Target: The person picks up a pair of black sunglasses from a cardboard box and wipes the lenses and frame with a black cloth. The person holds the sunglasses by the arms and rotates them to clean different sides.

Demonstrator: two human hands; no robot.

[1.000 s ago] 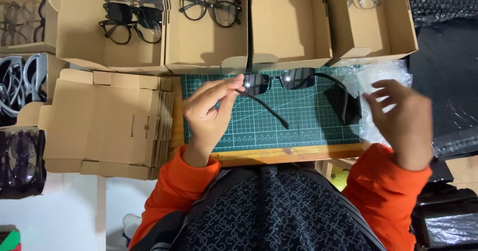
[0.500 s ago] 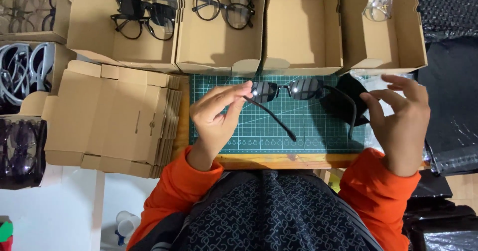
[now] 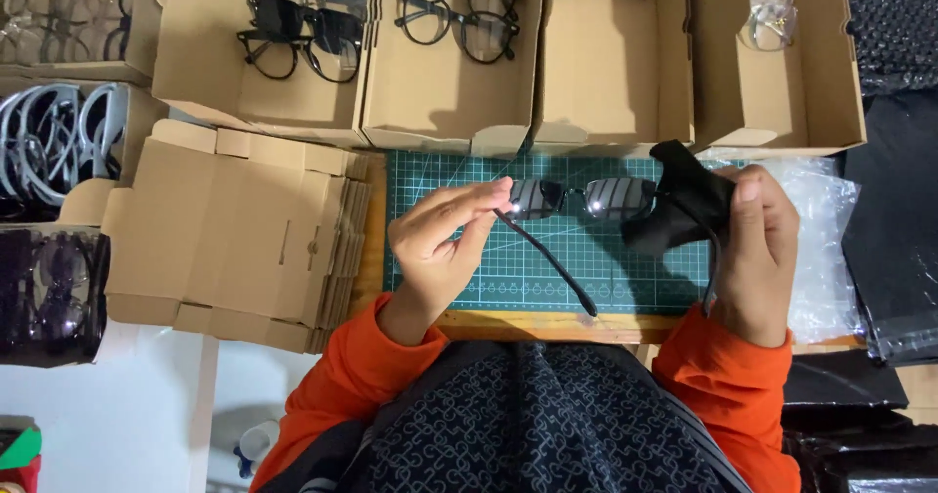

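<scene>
My left hand (image 3: 440, 249) pinches sunglasses (image 3: 576, 200) over mat (image 3: 440, 175); right hand (image 3: 757, 249) grips one black cloth (image 3: 684, 205). Four boxes (image 3: 449, 112) crowd far edge.

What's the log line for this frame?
left hand: pinches sunglasses at hinge | right hand: holds black cloth at other end | under: green mat | arm unfolded

Even, bright overhead light falls on the green cutting mat (image 3: 625, 278), with soft shadows inside the cardboard boxes (image 3: 449, 92) above it, sharp focus, and glare on the plastic bag (image 3: 821, 249) right of it.
</scene>
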